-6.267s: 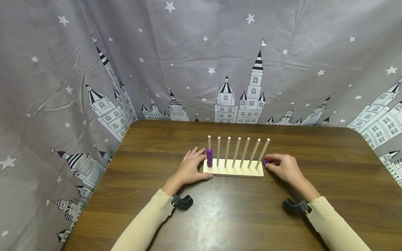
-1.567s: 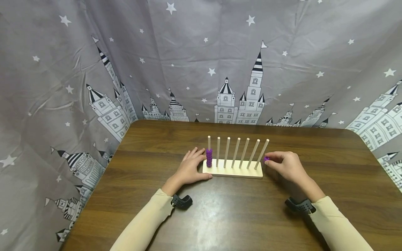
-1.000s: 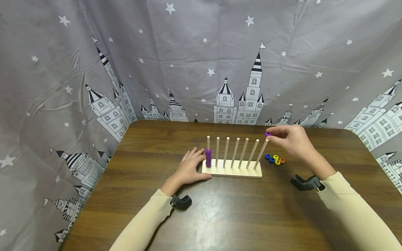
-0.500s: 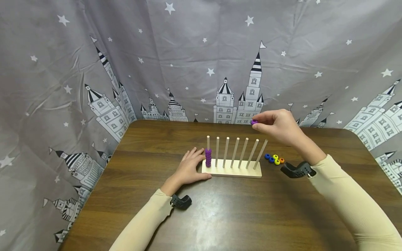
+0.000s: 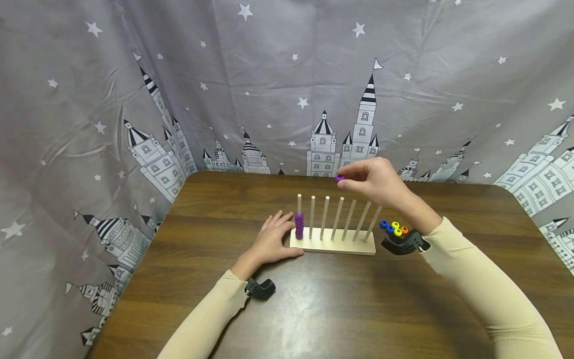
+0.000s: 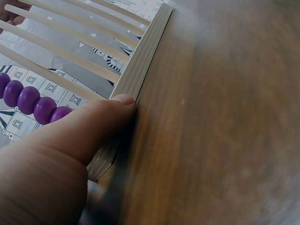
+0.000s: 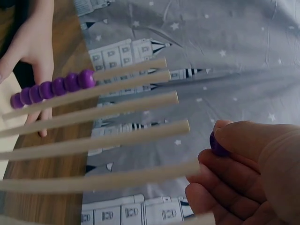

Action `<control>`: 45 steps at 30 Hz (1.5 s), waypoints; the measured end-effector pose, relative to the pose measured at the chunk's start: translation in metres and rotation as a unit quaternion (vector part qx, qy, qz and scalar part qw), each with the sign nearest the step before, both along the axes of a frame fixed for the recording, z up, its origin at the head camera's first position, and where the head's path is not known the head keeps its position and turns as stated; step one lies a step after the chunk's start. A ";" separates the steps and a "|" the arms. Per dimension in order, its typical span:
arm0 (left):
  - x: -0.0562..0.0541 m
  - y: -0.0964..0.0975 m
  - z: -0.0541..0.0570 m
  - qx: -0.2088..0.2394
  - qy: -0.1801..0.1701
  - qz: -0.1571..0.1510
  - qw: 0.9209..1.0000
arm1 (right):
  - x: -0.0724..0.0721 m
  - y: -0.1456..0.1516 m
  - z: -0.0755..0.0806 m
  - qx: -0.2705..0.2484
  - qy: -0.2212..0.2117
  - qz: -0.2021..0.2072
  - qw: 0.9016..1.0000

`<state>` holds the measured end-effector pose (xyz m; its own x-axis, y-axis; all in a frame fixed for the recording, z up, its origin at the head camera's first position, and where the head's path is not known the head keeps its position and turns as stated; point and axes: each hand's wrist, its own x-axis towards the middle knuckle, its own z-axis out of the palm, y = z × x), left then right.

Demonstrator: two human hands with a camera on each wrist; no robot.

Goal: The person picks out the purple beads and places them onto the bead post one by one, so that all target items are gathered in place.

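A wooden base (image 5: 333, 244) with a row of upright pegs stands on the table. Several purple beads (image 5: 299, 226) are stacked on its leftmost peg; the other pegs are bare. My left hand (image 5: 273, 242) rests at the base's left end with fingers straight and spread. In the left wrist view its thumb (image 6: 105, 112) presses the base's front edge. Between thumb and fingertips, my right hand (image 5: 381, 182) pinches a single purple bead (image 5: 339, 178), held in the air above and behind the pegs. The right wrist view shows that bead (image 7: 218, 145) partly hidden by the thumb.
Right of the base, loose blue beads (image 5: 383, 224), yellow beads (image 5: 397, 232) and an orange bead (image 5: 405, 230) lie in a small cluster on the brown table (image 5: 215, 209). A grey curtain (image 5: 269, 89) with castles and stars hangs behind the table.
My right hand has lifted a purple bead from the table at the right and carried it up and leftward over the pegs, uncovering the loose beads. My left hand has stayed put.
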<state>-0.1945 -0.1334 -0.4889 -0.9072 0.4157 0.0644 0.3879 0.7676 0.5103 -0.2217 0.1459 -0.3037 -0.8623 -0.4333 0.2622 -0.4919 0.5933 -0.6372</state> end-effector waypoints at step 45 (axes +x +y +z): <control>-0.002 0.000 0.001 0.003 -0.001 -0.006 1.000 | 0.005 -0.070 -0.014 -0.009 -0.001 0.093 0.996</control>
<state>-0.1962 -0.1334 -0.4877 -0.9026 0.4256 0.0644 0.3951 0.7598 0.5164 -0.2164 0.0758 -0.3178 -0.7676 -0.5811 0.2704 -0.5916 0.4802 -0.6476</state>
